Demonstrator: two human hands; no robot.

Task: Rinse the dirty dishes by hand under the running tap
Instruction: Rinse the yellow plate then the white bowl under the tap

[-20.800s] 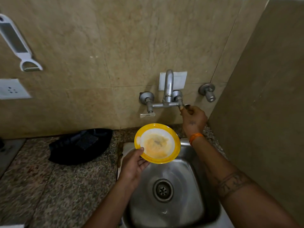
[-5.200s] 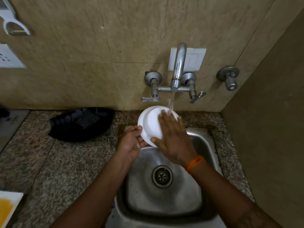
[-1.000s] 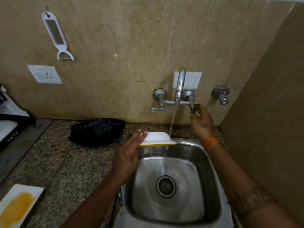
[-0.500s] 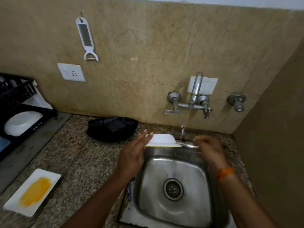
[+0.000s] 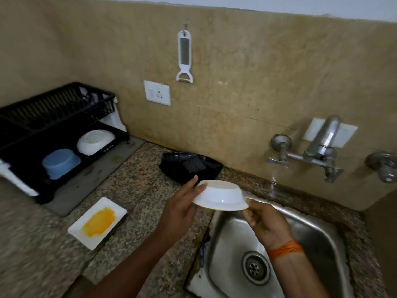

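A small white bowl (image 5: pixel 221 195) hangs upside down over the left rim of the steel sink (image 5: pixel 311 239). My left hand (image 5: pixel 179 208) holds its left edge with straight fingers along the rim. My right hand (image 5: pixel 264 222) pinches its right edge. The wall tap (image 5: pixel 322 143) stands at the right, and I see no stream from it. A white rectangular plate (image 5: pixel 97 221) smeared with yellow lies on the counter to the left.
A black dish rack (image 5: pixel 55 117) at the far left holds an upturned blue bowl (image 5: pixel 60 163) and a white bowl (image 5: pixel 95 141). A black tray with a scrub pad (image 5: pixel 191 166) sits against the wall. A peeler (image 5: pixel 184 57) hangs above a socket (image 5: pixel 158 92).
The water has stopped. My right hand left the tap handle and took the bowl's right edge. The bowl moved left, and the view swung left to show the rack.
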